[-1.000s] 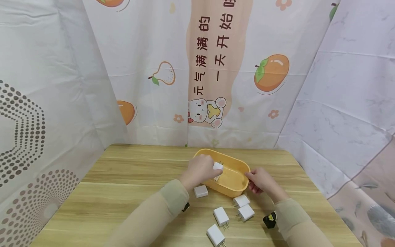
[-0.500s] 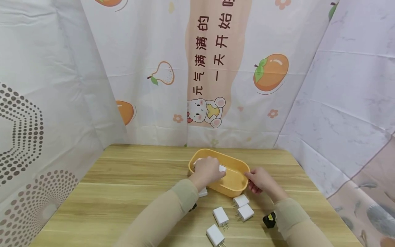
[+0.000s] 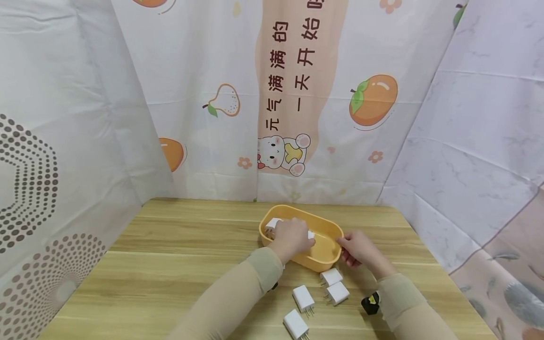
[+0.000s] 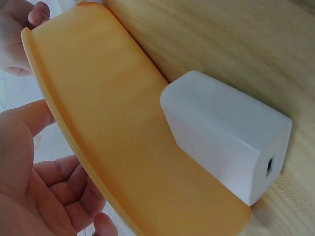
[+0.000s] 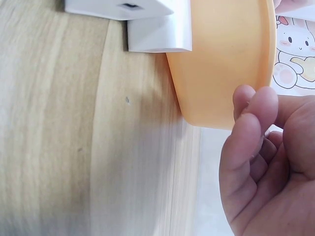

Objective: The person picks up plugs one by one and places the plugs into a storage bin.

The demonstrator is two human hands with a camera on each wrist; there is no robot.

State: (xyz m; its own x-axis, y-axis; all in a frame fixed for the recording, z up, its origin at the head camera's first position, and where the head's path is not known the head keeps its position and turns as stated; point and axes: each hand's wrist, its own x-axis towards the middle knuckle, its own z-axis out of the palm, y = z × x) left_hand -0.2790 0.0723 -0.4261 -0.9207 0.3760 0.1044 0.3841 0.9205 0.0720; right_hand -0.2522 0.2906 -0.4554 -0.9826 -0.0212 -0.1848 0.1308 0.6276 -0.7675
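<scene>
- On the back cloth (image 3: 333, 156), a peach band (image 3: 290, 71) bears 2 lines of dark brown Chinese characters, turned on their side and running from bottom to top.
- Left line (image 3: 276, 83): 5 characters, "元气满满的" ("full of vitality").
- Right line (image 3: 306, 57): 4 whole characters, "一天开始" ("a day begins"), then 1 more, cut by the upper edge of the head view and not surely legible.
- On the black device (image 3: 370, 305) at the right wrist, a small yellow mark (image 3: 374, 298), too small to read.
</scene>
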